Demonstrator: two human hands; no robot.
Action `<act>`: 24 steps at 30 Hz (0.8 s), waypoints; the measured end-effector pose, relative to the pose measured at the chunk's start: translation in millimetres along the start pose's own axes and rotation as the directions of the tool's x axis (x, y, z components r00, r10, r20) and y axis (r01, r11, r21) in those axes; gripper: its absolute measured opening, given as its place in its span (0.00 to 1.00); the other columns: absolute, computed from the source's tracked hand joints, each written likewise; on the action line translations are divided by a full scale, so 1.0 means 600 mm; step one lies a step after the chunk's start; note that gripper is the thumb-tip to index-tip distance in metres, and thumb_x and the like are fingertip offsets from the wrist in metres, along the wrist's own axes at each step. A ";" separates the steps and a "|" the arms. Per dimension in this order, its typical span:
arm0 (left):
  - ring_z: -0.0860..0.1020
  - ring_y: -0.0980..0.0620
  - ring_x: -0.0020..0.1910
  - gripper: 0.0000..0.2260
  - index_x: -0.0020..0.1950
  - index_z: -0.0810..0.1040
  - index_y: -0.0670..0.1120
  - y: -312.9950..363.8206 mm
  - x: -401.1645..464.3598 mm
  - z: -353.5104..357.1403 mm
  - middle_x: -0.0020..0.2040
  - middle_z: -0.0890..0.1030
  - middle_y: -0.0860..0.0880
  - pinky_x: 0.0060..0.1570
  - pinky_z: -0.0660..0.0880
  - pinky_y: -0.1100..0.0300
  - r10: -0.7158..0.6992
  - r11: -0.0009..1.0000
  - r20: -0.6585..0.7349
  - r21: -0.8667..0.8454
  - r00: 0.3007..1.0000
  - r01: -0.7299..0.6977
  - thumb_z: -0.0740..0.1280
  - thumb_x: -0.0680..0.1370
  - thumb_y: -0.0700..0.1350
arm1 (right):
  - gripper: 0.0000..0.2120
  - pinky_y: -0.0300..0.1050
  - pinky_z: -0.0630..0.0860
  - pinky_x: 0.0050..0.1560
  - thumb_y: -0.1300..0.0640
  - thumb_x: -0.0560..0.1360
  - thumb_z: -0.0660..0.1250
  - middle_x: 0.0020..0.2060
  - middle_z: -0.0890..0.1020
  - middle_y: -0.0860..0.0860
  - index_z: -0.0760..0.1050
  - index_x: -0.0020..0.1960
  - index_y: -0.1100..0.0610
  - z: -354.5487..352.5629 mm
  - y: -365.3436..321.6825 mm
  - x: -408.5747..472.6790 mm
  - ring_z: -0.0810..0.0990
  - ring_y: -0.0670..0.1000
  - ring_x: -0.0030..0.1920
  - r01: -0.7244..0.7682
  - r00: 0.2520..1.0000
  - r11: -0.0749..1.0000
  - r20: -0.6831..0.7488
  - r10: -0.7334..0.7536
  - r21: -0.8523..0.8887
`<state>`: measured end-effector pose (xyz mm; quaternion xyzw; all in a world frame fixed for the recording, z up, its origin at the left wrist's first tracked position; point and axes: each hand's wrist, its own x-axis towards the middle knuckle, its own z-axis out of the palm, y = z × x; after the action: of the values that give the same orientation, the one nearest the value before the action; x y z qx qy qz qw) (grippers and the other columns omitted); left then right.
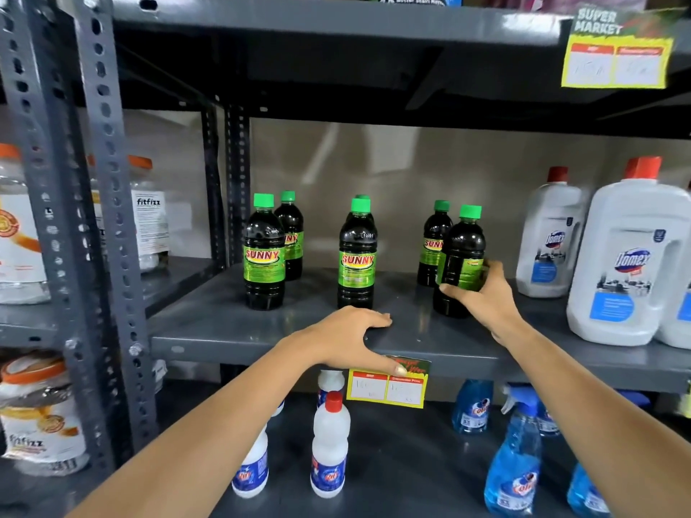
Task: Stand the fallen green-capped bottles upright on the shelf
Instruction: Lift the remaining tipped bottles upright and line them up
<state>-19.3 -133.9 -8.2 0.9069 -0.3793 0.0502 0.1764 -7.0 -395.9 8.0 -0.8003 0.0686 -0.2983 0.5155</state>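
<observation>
Several dark green-capped bottles with green SUNNY labels stand upright on the grey shelf [232,330]. One pair stands at the left [264,252], one pair in the middle [357,256], one pair at the right. My right hand [482,297] is wrapped around the front right bottle [463,252], which stands upright with its label turned away. Behind it stands another bottle [433,243]. My left hand [351,338] lies flat on the shelf's front edge, fingers spread, thumb down over the price tag, holding nothing.
Large white Domex jugs with red caps [632,263] stand close to the right of the bottles. A yellow price tag [389,386] hangs from the shelf lip. Below are white bottles [331,454] and blue spray bottles [516,465]. A slotted grey upright [101,218] stands at the left.
</observation>
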 end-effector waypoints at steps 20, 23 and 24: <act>0.64 0.54 0.74 0.44 0.75 0.69 0.49 0.001 0.004 -0.006 0.75 0.68 0.56 0.72 0.62 0.51 -0.063 0.994 0.001 -0.084 0.998 0.063 0.76 0.64 0.65 | 0.35 0.46 0.72 0.55 0.58 0.68 0.76 0.55 0.77 0.51 0.62 0.68 0.57 0.002 0.005 -0.001 0.76 0.52 0.55 0.002 0.999 0.999 0.033 0.000 -0.054; 0.63 0.55 0.74 0.44 0.75 0.69 0.49 0.000 0.003 -0.005 0.74 0.68 0.57 0.72 0.62 0.51 -0.067 0.994 -0.001 -0.088 0.998 0.067 0.76 0.64 0.66 | 0.37 0.44 0.71 0.56 0.57 0.66 0.78 0.55 0.77 0.50 0.62 0.69 0.56 0.002 0.005 0.000 0.76 0.51 0.55 -0.004 1.000 1.000 0.026 0.005 -0.020; 0.64 0.55 0.74 0.44 0.75 0.69 0.49 0.001 0.003 -0.004 0.75 0.68 0.56 0.72 0.62 0.52 -0.065 0.994 -0.001 -0.090 0.998 0.065 0.76 0.64 0.66 | 0.36 0.45 0.71 0.56 0.59 0.67 0.77 0.55 0.77 0.51 0.62 0.69 0.56 0.003 0.006 0.002 0.76 0.52 0.56 -0.015 0.999 1.000 0.045 0.016 -0.012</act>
<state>-18.2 -134.3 -5.3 0.9098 -0.3512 0.0292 0.2194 -4.5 -396.7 4.6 -0.8094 0.0651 -0.2760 0.5143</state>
